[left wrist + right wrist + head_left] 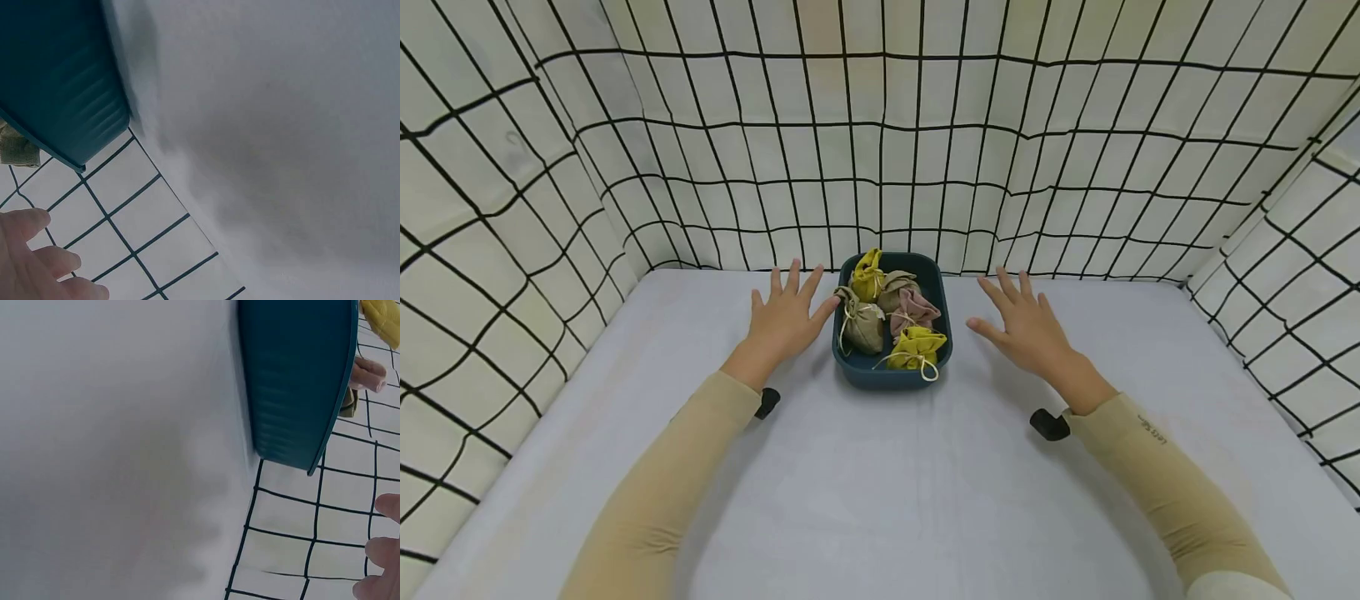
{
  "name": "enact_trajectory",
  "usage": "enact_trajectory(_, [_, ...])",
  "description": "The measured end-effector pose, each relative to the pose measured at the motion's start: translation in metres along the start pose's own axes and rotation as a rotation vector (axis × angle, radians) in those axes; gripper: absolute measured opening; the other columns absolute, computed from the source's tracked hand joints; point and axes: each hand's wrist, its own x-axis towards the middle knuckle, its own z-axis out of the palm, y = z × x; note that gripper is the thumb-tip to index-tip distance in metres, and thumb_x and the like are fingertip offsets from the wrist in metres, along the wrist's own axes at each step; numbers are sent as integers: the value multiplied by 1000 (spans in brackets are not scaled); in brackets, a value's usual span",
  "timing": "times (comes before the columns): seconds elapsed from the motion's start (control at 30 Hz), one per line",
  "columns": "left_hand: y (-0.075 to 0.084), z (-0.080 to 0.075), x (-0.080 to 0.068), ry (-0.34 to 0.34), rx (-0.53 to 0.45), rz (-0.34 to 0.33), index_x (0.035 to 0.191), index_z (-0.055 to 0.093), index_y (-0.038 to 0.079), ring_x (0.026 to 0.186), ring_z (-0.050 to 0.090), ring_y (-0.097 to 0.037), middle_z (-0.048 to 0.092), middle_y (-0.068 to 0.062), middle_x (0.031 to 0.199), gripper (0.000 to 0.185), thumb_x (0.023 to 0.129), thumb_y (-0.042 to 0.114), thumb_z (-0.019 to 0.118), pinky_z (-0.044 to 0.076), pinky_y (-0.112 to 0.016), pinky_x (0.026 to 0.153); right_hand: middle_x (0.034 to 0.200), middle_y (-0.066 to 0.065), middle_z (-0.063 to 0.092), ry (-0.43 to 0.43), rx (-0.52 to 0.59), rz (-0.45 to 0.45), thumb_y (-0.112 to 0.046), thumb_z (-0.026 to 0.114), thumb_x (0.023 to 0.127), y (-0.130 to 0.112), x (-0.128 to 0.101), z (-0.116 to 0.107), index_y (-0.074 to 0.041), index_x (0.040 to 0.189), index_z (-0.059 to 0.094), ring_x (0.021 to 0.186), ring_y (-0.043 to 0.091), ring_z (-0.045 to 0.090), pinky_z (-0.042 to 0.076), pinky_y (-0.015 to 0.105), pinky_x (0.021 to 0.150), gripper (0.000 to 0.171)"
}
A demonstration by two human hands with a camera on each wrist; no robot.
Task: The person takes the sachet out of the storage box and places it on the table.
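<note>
A dark teal tray (934,279) stands on the pale grey table (880,483), at the far middle, close to the checked cloth wall (880,150). The tray is a rounded rectangle, and its long axis runs from near to far, so one short end points to the person and the other to the wall. Its open side faces up.

Inside the tray lie five small cloth pouches tied with cord. A yellow pouch (868,275) is at the far left, a beige pouch (895,287) just beside it, a pink pouch (913,310) in the middle right, an olive pouch (859,325) on the left side, and a second yellow pouch (917,346) at the near end. The pouches touch each other.

The left hand (784,321) is flat just left of the tray, fingers straight and spread, holding nothing; its thumb reaches to the tray's left rim next to the olive pouch, but I cannot tell if it touches. The right hand (1026,329) is on the right of the tray, also flat with straight fingers, empty, and a little apart from the tray. Both arms wear tan sleeves (670,483).

The left wrist view shows the tray's ribbed outer wall (56,81) on the table.
</note>
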Motion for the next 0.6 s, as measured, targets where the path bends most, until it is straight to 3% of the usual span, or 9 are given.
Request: enact_trajectory(0.6, [2,-3,-9,-5,-1,34,167,12,21,153,-9,-44,-4,-17,170,76,107,64,27,3,-74,115,170,16,8,46,67,-109,-50,55,105,-10,-6,4,-13,165,24,154,43,-1,10,68,118,77])
